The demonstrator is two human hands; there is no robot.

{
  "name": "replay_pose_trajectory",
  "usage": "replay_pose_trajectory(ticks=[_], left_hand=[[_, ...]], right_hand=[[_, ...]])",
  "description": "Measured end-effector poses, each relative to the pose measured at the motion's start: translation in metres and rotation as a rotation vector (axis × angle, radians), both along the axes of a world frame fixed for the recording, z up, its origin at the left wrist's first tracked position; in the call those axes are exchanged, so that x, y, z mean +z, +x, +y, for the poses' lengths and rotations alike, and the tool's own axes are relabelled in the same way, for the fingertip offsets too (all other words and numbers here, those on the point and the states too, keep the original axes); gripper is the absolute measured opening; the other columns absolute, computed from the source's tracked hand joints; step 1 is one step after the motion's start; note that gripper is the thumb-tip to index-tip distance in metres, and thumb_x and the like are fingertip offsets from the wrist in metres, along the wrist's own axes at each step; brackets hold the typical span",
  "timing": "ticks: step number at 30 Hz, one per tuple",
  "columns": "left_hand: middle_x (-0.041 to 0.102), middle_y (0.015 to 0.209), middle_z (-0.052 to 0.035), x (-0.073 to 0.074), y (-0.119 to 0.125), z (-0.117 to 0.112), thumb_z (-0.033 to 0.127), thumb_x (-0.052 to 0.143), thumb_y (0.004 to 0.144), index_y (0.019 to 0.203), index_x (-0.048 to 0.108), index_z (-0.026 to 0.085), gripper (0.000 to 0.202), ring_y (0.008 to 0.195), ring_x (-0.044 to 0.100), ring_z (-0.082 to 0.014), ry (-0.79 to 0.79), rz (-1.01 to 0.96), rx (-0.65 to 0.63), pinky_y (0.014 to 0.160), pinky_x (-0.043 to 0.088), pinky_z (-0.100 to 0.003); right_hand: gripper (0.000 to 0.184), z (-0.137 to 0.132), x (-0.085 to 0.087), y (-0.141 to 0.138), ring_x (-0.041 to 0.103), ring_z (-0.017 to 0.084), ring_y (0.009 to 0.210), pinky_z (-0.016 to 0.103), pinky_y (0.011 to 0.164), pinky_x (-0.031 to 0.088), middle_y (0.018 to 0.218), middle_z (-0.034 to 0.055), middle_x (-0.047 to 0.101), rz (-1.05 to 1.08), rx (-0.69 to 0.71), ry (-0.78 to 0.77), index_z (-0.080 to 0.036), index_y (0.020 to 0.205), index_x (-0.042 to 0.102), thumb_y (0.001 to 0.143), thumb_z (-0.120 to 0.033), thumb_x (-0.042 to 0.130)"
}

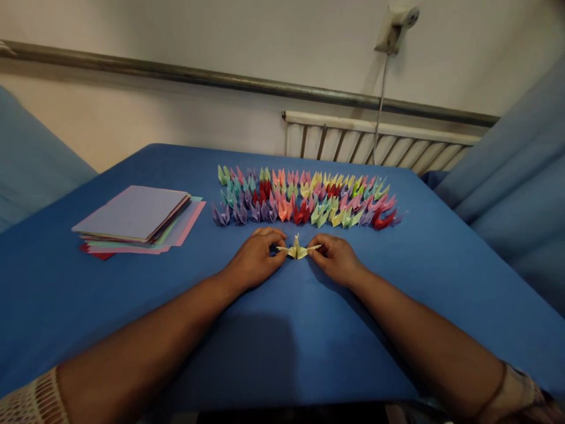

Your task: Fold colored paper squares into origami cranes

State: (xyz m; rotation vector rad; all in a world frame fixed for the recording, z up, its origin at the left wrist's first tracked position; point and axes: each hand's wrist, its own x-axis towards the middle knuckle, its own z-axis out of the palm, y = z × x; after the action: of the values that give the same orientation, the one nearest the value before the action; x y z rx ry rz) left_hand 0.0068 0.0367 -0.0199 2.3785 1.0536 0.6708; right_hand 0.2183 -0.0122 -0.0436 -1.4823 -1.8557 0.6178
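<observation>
A small pale yellow paper crane stands on the blue table in front of me. My left hand pinches its left wing tip, fingers curled. My right hand pinches the right wing tip the same way. The wings are spread out flat between the two hands. Just beyond lie several rows of folded paper cranes in purple, red, pink, green and yellow.
A stack of flat coloured paper sheets lies at the left of the table. Blue fabric hangs at both sides. Behind the table are a white wall, a metal rail and a radiator.
</observation>
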Motion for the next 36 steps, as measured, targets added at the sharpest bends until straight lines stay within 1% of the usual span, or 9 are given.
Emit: replay_pose_trajectory(ticks=[7,12,14,17,20,23,25,30,36], left_hand=[[0.068,0.105,-0.0039,0.001,0.002,-0.003,0.021,0.061,0.079,0.079,0.064,0.019,0.004,0.100,0.060,-0.0204,-0.001,-0.084,-0.028,0.091,0.045,-0.036],[0.068,0.107,-0.0046,0.004,0.004,-0.006,0.023,0.064,0.078,0.076,0.065,0.019,0.005,0.103,0.061,-0.0212,-0.045,-0.136,-0.045,0.095,0.044,-0.037],[0.068,0.107,-0.0054,0.006,0.005,-0.006,0.028,0.066,0.078,0.082,0.067,0.019,0.009,0.103,0.061,-0.0219,-0.126,-0.204,-0.028,0.097,0.044,-0.038],[0.069,0.112,-0.0066,0.011,0.004,-0.006,0.036,0.062,0.084,0.107,0.067,0.019,0.029,0.105,0.062,-0.0223,-0.358,-0.366,0.002,0.097,0.045,-0.039],[0.067,0.118,-0.0081,0.015,0.002,-0.003,0.038,0.062,0.085,0.117,0.065,0.018,0.038,0.109,0.061,-0.0231,-0.621,-0.467,-0.067,0.099,0.045,-0.039],[0.065,0.124,-0.0093,0.015,0.001,-0.002,0.035,0.070,0.080,0.111,0.068,0.017,0.036,0.113,0.059,-0.0237,-0.789,-0.492,-0.224,0.101,0.043,-0.039],[0.065,0.122,-0.0098,0.015,0.001,-0.002,0.033,0.072,0.077,0.105,0.070,0.016,0.032,0.111,0.060,-0.0231,-0.831,-0.491,-0.274,0.099,0.044,-0.038],[0.066,0.115,-0.0100,0.013,0.002,-0.001,0.031,0.075,0.075,0.084,0.070,0.014,0.020,0.099,0.063,-0.0194,-0.833,-0.500,-0.237,0.092,0.047,-0.035],[0.066,0.108,-0.0079,0.010,0.002,-0.002,0.029,0.077,0.072,0.078,0.066,0.013,0.020,0.092,0.063,-0.0173,-0.845,-0.517,-0.251,0.086,0.048,-0.033]], right_hand=[[0.009,0.000,-0.009,-0.007,0.053,0.011,0.059,0.022,0.056,0.042,0.069,-0.0029,0.059,0.251,0.005,-0.064,-0.020,0.085,0.059,0.079,-0.024,0.064],[0.002,0.002,-0.011,-0.009,0.053,0.011,0.062,0.022,0.057,0.042,0.071,-0.0017,0.058,0.258,0.011,-0.025,-0.020,0.081,0.061,0.079,-0.021,0.062],[0.002,0.003,-0.012,-0.009,0.056,0.012,0.066,0.023,0.061,0.045,0.073,-0.0007,0.060,0.312,0.035,-0.034,-0.020,0.081,0.062,0.081,-0.021,0.060],[0.005,0.002,-0.009,-0.009,0.061,0.014,0.073,0.026,0.069,0.049,0.080,0.0006,0.065,0.446,0.138,-0.085,-0.020,0.084,0.062,0.083,-0.025,0.060],[0.007,-0.002,-0.002,-0.009,0.063,0.014,0.076,0.029,0.073,0.050,0.083,0.0013,0.065,0.484,0.270,-0.109,-0.020,0.086,0.063,0.085,-0.027,0.060],[0.009,-0.007,0.004,-0.011,0.062,0.014,0.076,0.029,0.074,0.050,0.085,0.0019,0.065,0.484,0.339,-0.085,-0.020,0.087,0.064,0.086,-0.028,0.062],[0.011,-0.009,0.005,-0.012,0.062,0.014,0.075,0.028,0.072,0.050,0.084,0.0021,0.065,0.485,0.353,-0.079,-0.019,0.086,0.065,0.086,-0.029,0.063],[0.014,-0.010,0.003,-0.012,0.059,0.013,0.073,0.027,0.072,0.048,0.082,0.0015,0.064,0.464,0.337,-0.100,-0.019,0.087,0.065,0.087,-0.033,0.062],[0.017,-0.009,0.004,-0.012,0.053,0.010,0.064,0.023,0.063,0.044,0.075,-0.0007,0.061,0.455,0.321,-0.133,-0.018,0.083,0.064,0.085,-0.035,0.064]])
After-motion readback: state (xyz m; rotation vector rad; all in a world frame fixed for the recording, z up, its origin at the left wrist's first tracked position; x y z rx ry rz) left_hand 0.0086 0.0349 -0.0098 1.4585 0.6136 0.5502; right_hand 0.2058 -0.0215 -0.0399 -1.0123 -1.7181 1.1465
